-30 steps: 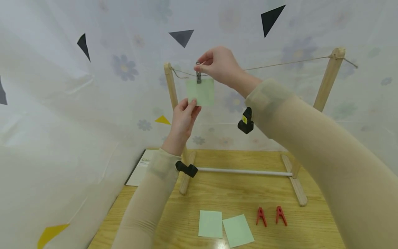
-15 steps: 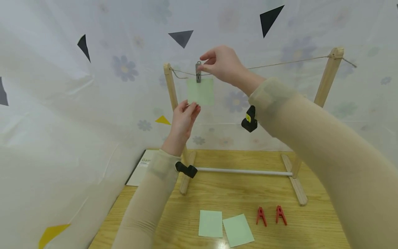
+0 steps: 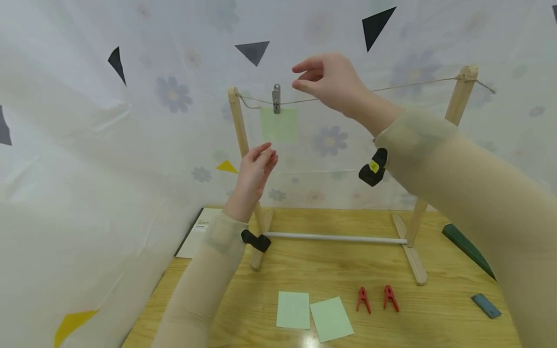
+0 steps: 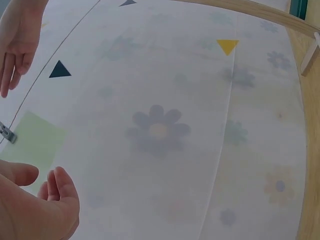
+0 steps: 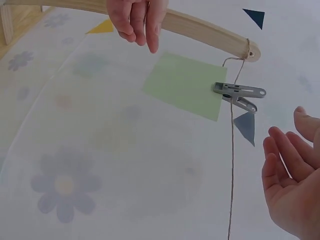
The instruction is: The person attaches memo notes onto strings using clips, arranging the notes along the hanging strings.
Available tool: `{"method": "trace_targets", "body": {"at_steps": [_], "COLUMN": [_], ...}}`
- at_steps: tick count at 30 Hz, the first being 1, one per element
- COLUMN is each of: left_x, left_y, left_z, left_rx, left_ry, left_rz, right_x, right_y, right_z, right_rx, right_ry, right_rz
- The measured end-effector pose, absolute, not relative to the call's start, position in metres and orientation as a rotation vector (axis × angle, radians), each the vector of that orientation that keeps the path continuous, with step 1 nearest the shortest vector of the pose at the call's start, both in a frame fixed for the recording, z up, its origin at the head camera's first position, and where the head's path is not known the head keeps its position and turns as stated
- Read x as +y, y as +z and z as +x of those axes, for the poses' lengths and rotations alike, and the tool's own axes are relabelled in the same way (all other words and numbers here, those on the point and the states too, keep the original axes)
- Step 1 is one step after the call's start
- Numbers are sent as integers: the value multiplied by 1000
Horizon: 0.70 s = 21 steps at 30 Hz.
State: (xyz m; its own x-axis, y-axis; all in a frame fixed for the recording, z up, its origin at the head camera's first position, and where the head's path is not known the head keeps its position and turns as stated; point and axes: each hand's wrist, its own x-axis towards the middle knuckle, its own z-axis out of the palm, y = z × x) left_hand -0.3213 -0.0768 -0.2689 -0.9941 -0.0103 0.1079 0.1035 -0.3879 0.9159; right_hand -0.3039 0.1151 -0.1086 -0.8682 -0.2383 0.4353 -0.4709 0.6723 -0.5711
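Observation:
A grey clothespin (image 3: 276,99) clips a pale green paper square (image 3: 279,126) to the twine (image 3: 391,88) strung between two wooden posts. In the right wrist view the clothespin (image 5: 239,91) bites the paper's edge (image 5: 187,85) together with the twine. Just below the paper, my left hand (image 3: 256,169) is raised with relaxed fingers and nothing in them. My right hand (image 3: 332,82) hovers to the right of the clothespin, thumb and fingers parted and holding nothing.
Two green paper squares (image 3: 293,310) lie on the table beside two red clothespins (image 3: 363,299). A white rod (image 3: 335,237) joins the stand's feet. At the right are a dark green object (image 3: 467,250) and a blue block (image 3: 486,306); a booklet (image 3: 196,237) lies at left.
My right hand has let go of the grey clothespin and moved right. The left hand has released the paper's lower edge and dropped slightly; the paper now hangs from the clothespin.

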Motion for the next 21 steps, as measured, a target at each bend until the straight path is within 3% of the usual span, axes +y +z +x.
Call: {"method": "trace_targets", "body": {"at_steps": [9,21], "left_x": [-89,-108], "left_y": [-282,-317], "left_z": [-315,-290], "left_rx": [-1785,-2016], "left_ry": [-2540,-2430], "left_rz": [-163,-204], "right_x": [142,182], "right_y": [-121,-165], "right_z": [-284,-260], "right_rx": [-2519,-2562], "right_ry": [1001,889], "right_rz": [613,700]}}
